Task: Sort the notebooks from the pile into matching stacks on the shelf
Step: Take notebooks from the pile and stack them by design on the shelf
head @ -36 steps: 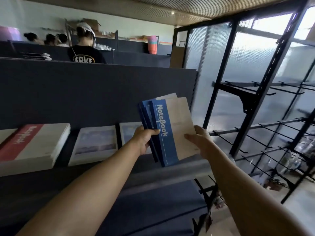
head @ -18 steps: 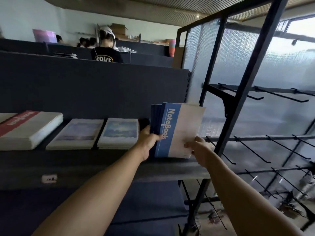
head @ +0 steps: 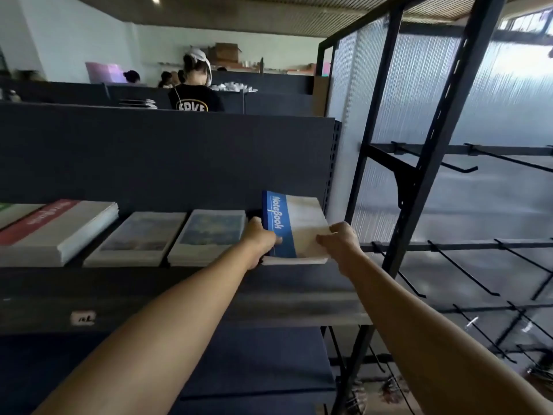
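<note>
Fingers of the left hand [head: 259, 238] curl around the spine side of the blue notebooks [head: 291, 227], with the thumb on the blue band of the top cover. The right hand [head: 339, 239] pinches the opposite edge, its fingers bent over the pale part of the cover. So both hands hold the same small bundle.

A second ago this bundle was upright and fanned in the air in front of the shelf. Half a second ago it was standing almost vertical over the right end. Now it lies nearly flat on the shelf [head: 299, 307], at the far right, just beside the scenic-cover stack [head: 209, 235]. I judge that this group is practically placed, and what remains is to let go and square the edges.

Further left stand a second scenic stack [head: 140, 238] and a thick red-and-white stack [head: 57, 232], each apart from its neighbour.

Some things are not clear. How many notebooks are in the bundle I cannot count, because only the front edge shows. Whether its back edge touches the dark back panel [head: 167, 157] is hidden. The pile from which the notebooks come is not in view. A small label [head: 83, 318] on the shelf front is too blurred to read.
</note>
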Tool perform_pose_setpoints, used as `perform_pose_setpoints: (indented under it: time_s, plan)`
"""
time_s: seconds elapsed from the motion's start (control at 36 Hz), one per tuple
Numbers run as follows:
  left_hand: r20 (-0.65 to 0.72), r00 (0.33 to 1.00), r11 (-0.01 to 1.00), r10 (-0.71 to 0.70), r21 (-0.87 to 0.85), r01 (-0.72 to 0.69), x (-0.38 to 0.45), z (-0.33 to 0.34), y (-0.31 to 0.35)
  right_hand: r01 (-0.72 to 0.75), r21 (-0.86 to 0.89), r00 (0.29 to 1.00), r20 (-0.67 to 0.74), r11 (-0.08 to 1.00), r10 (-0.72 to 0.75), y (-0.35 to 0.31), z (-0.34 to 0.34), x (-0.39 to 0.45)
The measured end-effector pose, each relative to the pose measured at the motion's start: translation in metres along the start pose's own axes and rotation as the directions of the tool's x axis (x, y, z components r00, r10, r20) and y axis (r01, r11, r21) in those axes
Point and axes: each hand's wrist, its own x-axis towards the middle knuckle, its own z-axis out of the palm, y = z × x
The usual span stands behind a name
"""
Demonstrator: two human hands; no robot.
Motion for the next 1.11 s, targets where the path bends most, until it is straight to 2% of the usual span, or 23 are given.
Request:
perform_pose_setpoints:
  time_s: [0.11, 0.31, 0.47, 0.64, 0.83, 0.89, 0.97, 1.03, 1.11]
  plan:
    - [-0.022, 0.999, 0.998, -0.046, 0.038, 0.047, 0.019, 0.001, -0.001, 0.027, -0.158, 0.999, -0.021, 0.987, -0.031, -0.009, 0.005, 0.013]
    - [0.000, 0.999, 0.998, -0.035, 0.046, 0.035, 0.053, 0.005, -0.011, 0.058, -0.393, 0.997, -0.025, 0.918, -0.073, -0.012, 0.020, 0.038]
    - [-0.009, 1.000, 0.982, 0.002, 0.187, 0.000, 0.066, 0.011, -0.024, 0.052, -0.514, 0.998, -0.010, 0.856, -0.067, 0.000, 0.033, 0.047]
    - [-0.089, 0.996, 0.923, 0.017, 0.384, 0.019, 0.074, 0.020, -0.032, 0.057, -0.591, 0.997, -0.001, 0.805, -0.072, 0.007, 0.036, 0.051]
    - [-0.025, 0.999, 0.959, -0.027, 0.280, 0.033, 0.079, 0.022, -0.034, 0.058, -0.444, 0.997, 0.075, 0.894, -0.028, 0.009, 0.041, 0.046]
    - [-0.025, 0.999, 0.945, 0.020, 0.326, -0.011, 0.076, 0.020, -0.030, 0.039, -0.453, 0.998, 0.057, 0.891, -0.014, 0.007, 0.041, 0.044]
    - [-0.040, 0.979, 0.863, 0.202, 0.479, -0.159, 0.067, 0.013, -0.023, 0.062, -0.588, 0.997, -0.001, 0.806, -0.077, 0.000, 0.038, 0.041]
    - [-0.039, 0.949, 0.796, 0.313, 0.555, -0.240, 0.059, 0.006, -0.019, 0.126, -0.644, 0.987, 0.008, 0.754, -0.159, -0.006, 0.039, 0.033]
    - [-0.062, 0.944, 0.753, 0.325, 0.621, -0.219, 0.048, -0.008, -0.021, 0.273, -0.692, 0.954, 0.105, 0.668, -0.280, -0.014, 0.051, 0.017]
